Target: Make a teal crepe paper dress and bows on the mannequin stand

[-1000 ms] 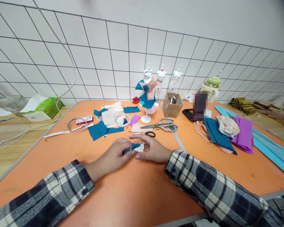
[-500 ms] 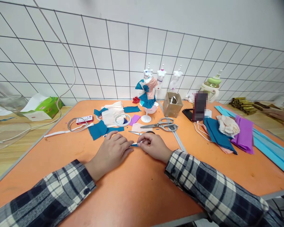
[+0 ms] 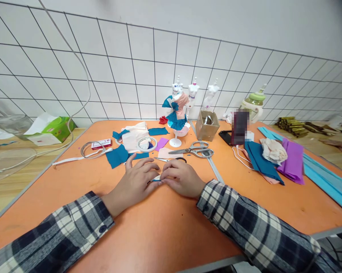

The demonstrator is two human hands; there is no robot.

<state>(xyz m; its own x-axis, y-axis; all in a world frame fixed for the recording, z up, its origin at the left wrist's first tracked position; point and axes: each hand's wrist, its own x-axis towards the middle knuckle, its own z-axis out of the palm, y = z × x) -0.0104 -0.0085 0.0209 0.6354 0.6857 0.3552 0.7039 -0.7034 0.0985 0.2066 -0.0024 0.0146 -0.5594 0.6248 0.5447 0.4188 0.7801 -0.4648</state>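
A small blue-and-white paper strip (image 3: pixel 157 178) is held low over the orange table, mostly hidden by fingers. My left hand (image 3: pixel 137 179) grips its left end between thumb and index finger, the other fingers spread loosely. At the strip's right end, my right hand (image 3: pixel 182 177) pinches with fingers curled, almost touching my left fingertips. Just beyond lie small scissors (image 3: pixel 163 159), their black handle partly behind my right hand. Large metal scissors (image 3: pixel 197 150) rest farther back, next to a pale pink piece (image 3: pixel 167 152). Blue pieces (image 3: pixel 117 156) lie past my left hand.
A small mannequin (image 3: pixel 177 110) in blue and pink stands at the back, beside a cardboard box (image 3: pixel 207 125). Tape rolls (image 3: pixel 147 145) and a red-and-white box (image 3: pixel 101 144) sit left. Folded blue (image 3: pixel 262 163) and purple paper (image 3: pixel 293 161) lie right, near a phone (image 3: pixel 240 127).
Both hands have shifted slightly; my right hand moved left and closer to my left hand. Less of the strip shows between the fingers, and it sits a little lower and farther left.
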